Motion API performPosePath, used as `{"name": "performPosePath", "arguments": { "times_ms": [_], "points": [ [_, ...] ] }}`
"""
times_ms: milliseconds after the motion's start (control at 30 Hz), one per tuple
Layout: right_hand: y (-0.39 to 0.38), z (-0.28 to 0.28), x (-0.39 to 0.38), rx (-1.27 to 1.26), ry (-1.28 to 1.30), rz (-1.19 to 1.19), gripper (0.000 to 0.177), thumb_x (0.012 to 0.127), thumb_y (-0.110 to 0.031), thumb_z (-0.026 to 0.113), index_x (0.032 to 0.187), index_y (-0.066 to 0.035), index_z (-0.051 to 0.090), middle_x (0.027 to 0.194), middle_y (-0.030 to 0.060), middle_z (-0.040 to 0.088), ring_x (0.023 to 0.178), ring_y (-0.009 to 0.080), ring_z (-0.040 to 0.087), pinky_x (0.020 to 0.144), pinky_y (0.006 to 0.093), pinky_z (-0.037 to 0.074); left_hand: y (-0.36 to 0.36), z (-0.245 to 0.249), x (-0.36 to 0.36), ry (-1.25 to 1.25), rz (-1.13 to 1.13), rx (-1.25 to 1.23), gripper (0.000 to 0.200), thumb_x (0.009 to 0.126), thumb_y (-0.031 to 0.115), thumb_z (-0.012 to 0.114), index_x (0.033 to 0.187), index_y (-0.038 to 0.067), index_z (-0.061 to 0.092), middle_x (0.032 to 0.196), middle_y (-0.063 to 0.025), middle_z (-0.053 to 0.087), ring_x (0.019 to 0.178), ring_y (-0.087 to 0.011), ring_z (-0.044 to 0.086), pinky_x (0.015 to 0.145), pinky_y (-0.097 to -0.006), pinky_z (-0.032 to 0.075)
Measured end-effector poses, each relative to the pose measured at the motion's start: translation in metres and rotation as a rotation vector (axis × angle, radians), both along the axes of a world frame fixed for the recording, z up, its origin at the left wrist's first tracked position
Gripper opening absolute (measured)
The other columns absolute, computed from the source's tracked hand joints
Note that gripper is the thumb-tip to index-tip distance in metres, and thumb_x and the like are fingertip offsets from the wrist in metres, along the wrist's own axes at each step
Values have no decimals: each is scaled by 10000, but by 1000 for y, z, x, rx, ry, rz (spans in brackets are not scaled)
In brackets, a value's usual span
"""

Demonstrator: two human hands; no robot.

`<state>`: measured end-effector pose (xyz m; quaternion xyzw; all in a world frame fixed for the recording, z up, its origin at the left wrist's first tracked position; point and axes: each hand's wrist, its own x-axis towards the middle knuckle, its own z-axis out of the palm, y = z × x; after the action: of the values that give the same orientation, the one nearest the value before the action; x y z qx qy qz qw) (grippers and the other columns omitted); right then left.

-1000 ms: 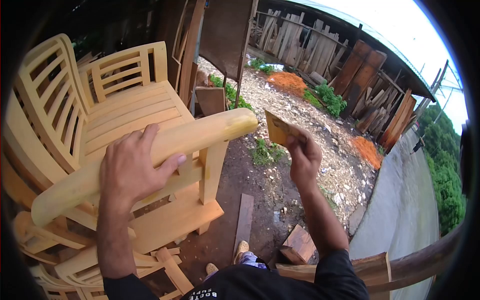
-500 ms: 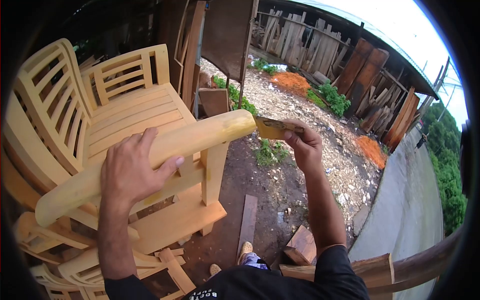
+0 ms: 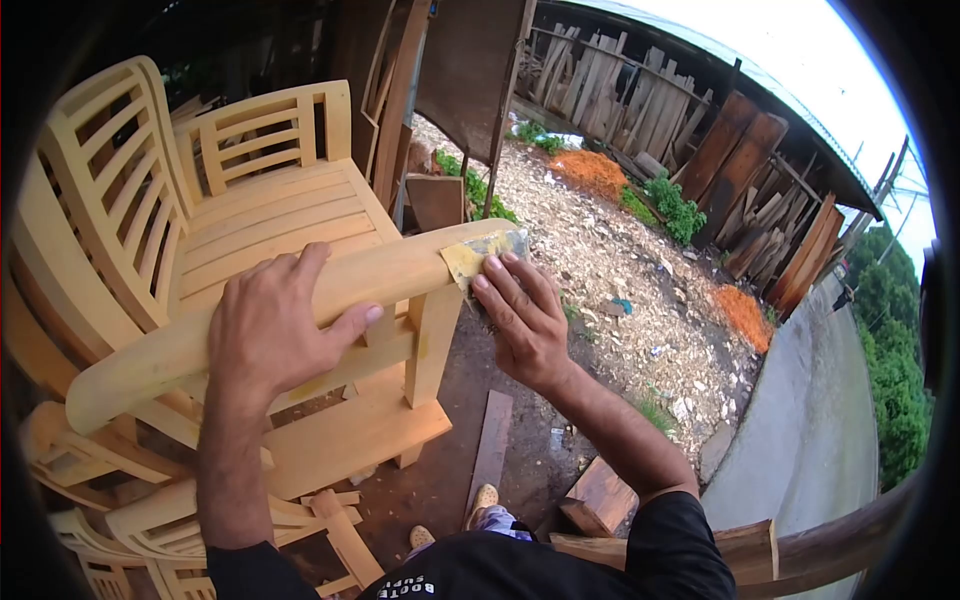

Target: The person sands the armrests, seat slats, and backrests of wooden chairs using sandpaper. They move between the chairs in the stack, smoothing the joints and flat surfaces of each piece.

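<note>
A pale wooden bench with a slatted back and seat stands at the left. My left hand is closed over its near armrest, the thumb apart from the fingers and lying along the wood. At the armrest's far end, my right hand presses a worn, yellow-smeared piece of sandpaper onto the rounded top. Its fingers lie over the sheet's near edge, and the sheet's underside is hidden.
More slatted wooden pieces lie at lower left. By my feet are a plank and a wooden block. Wood chips cover the ground ahead, beside a paved path. Boards lean on a shed.
My right hand has moved left from beyond the armrest's end and laid the sandpaper onto its top. My left hand stays on the armrest. The view has shifted slightly.
</note>
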<state>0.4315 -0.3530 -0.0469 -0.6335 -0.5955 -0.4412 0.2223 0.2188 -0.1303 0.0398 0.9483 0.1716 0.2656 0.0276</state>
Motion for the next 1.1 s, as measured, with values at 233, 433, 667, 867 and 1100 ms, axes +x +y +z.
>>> {"name": "performPosePath", "arguments": {
  "times_ms": [233, 433, 667, 867, 1100],
  "points": [
    [0, -32, -1, 89, 28, -10, 428, 912, -33, 553, 1324, -62, 664, 1427, 164, 623, 1359, 387, 549, 1139, 539, 416, 2, -4, 1, -38, -30, 19, 660, 823, 523, 775, 1243, 34, 631, 1040, -214, 730, 968, -406, 702, 863, -496, 551],
    [-31, -35, -16, 59, 84, -23, 350, 912, -49, 568, 1227, -65, 719, 1335, 151, 687, 1327, 378, 579, 1130, 538, 410, 1, -1, 0, -10, -26, 4, 644, 830, 519, 769, 1235, 40, 628, 1037, -214, 729, 977, -409, 699, 871, -503, 547],
    [-40, 110, 7, -149, 183, 176, 253, 911, 13, 607, 1144, -16, 703, 1068, 142, 775, 979, 294, 753, 876, 429, 620, -3, 6, -1, 79, 7, -90, 736, 854, 578, 711, 1337, 33, 603, 1092, -234, 712, 1049, -402, 675, 977, -492, 505],
    [-9, 155, 27, -506, 355, 150, 203, 908, -1, 646, 1080, -44, 747, 980, 156, 763, 894, 319, 745, 801, 429, 621, -1, 4, -1, 73, 7, -80, 730, 858, 579, 711, 1323, 26, 608, 1086, -236, 714, 1040, -406, 677, 973, -494, 509],
    [-15, 141, 18, -454, 235, 223, 222, 864, 35, 670, 1068, -23, 737, 1009, 150, 765, 938, 313, 744, 832, 429, 627, -2, 3, -2, 34, 12, -13, 643, 831, 537, 761, 1225, 45, 632, 1047, -213, 735, 980, -407, 706, 872, -506, 552]
  ]
}}
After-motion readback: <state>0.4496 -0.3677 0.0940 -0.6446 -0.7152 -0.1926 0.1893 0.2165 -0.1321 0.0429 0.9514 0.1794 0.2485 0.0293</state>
